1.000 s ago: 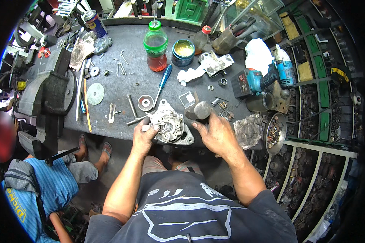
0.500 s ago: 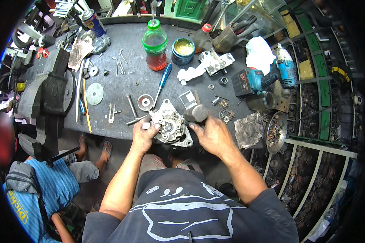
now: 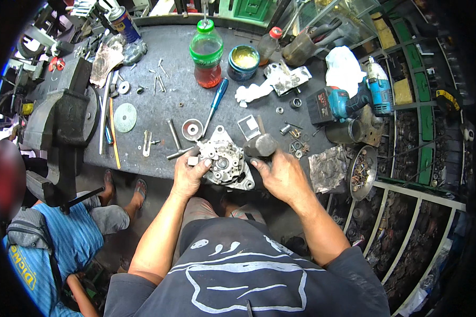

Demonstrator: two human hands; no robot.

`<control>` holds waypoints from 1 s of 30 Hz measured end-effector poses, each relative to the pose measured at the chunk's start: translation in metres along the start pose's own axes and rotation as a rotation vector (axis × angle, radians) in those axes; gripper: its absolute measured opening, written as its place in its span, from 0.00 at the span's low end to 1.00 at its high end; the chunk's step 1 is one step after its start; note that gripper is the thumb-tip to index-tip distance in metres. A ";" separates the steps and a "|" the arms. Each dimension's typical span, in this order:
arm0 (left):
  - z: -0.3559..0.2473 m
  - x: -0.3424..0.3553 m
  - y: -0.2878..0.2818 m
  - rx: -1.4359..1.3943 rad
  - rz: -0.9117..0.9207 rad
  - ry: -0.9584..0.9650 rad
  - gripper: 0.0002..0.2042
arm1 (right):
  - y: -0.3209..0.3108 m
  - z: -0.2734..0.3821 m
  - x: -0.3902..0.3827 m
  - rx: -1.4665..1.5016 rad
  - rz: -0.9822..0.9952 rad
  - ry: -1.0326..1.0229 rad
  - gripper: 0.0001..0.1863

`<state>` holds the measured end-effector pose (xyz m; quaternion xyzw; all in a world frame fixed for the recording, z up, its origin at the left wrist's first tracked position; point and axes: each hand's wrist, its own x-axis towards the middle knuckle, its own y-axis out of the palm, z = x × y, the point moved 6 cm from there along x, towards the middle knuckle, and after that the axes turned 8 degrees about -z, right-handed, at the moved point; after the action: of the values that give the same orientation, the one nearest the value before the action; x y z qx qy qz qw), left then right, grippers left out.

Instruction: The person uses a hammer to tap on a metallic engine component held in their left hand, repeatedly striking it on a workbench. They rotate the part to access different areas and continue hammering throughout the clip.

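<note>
A grey cast-metal alternator housing (image 3: pixel 223 161) rests at the near edge of the bench in front of me. My left hand (image 3: pixel 189 175) grips its left side, thumb lying on the face and fingers mostly hidden. On the other side, my right hand (image 3: pixel 281 177) is closed round a hammer whose dark, blunt head (image 3: pixel 261 145) sits just above the housing's right edge; the handle is largely covered by the hand. Just beyond the housing lie a round metal pulley (image 3: pixel 192 129), a blue-handled screwdriver (image 3: pixel 219 99) and a T-shaped metal bar tool (image 3: pixel 173 136).
A black bench vise (image 3: pixel 63 116) stands left, with a seated person in a blue shirt (image 3: pixel 74 232) below it. Toward the back are a green-capped bottle (image 3: pixel 206 55) and a grease tub (image 3: pixel 243 62). A teal cordless driver (image 3: pixel 339 103) and a bowl of screws (image 3: pixel 364 171) lie right.
Bench objects sit slightly higher and farther right in the picture, as the view has shifted. Both hands keep their grips, and the hammer head still hovers near the housing.
</note>
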<state>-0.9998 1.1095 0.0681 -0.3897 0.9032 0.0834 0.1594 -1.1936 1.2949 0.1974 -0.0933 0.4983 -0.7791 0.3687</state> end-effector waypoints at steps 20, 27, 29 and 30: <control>-0.027 -0.030 0.017 0.129 0.089 -0.092 0.65 | -0.012 -0.006 -0.010 0.147 0.005 0.015 0.35; -0.022 -0.024 0.012 0.131 0.112 -0.092 0.65 | -0.014 0.016 0.001 0.119 -0.037 -0.067 0.31; -0.022 -0.025 0.010 0.188 0.137 -0.083 0.65 | -0.005 0.012 0.009 0.037 0.015 -0.046 0.30; -0.026 -0.024 0.010 0.216 0.140 -0.076 0.65 | -0.008 0.014 0.010 0.053 -0.010 -0.072 0.30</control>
<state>-0.9974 1.1256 0.1014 -0.3027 0.9253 0.0115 0.2283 -1.1971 1.2805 0.2090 -0.1137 0.4634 -0.7901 0.3849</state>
